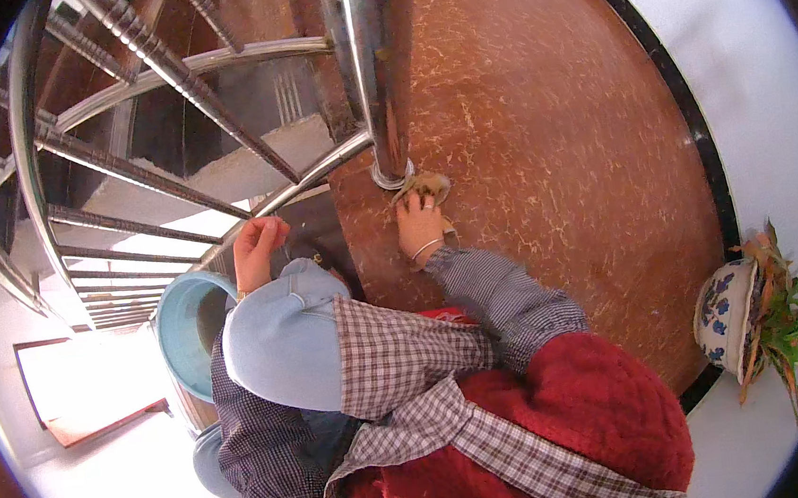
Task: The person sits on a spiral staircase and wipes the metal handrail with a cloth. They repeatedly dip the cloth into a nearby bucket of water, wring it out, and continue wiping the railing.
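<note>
My right hand (pixel 420 227) presses a tan, wet-looking cloth (pixel 436 185) onto the brown marbled floor tile (pixel 541 165). The cloth lies against the round base collar (pixel 392 175) of a thick stainless-steel post (pixel 383 72). A ring and a bracelet show on this hand. My left hand (pixel 257 251) is raised above my bent knee, fingers curled in with the thumb against them, and nothing shows in it. It is close to the bottom rail (pixel 320 160) of the metal railing.
Steel balusters (pixel 165 177) fan out at the left beside the stairs (pixel 262 147). A light-blue plastic bucket (pixel 182 332) stands by my left arm, with another blue container (pixel 211 464) below it. A potted plant in a blue-patterned ceramic pot (pixel 725 316) is near the right wall (pixel 730 42).
</note>
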Action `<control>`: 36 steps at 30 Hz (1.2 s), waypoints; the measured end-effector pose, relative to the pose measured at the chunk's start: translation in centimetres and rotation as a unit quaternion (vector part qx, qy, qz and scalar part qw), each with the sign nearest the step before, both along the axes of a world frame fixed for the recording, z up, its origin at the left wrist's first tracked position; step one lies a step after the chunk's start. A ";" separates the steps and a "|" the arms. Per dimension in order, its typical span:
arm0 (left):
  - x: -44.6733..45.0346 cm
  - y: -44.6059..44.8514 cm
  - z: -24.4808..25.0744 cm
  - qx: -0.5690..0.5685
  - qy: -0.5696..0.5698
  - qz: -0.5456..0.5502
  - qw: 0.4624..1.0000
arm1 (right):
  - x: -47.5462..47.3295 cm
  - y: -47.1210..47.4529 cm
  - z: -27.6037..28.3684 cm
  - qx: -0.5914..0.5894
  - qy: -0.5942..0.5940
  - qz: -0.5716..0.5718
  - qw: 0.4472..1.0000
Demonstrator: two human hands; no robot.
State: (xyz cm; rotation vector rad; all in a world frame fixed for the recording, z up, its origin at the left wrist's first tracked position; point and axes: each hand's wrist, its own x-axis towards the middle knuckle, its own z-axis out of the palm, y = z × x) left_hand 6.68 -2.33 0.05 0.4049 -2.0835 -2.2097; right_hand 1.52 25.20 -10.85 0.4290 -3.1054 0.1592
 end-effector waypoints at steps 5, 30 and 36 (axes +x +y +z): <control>-0.7 0.6 0.6 0.026 -0.011 -0.025 0.999 | 0.6 -3.9 -1.3 -0.176 -0.093 0.193 0.961; 3.6 -1.7 -2.3 0.010 0.000 0.166 0.986 | -3.9 -13.2 4.0 -0.389 -0.262 0.212 0.858; 4.7 -5.3 -2.1 0.100 0.066 0.275 0.954 | -2.0 -15.8 11.9 -0.300 -0.238 0.339 0.859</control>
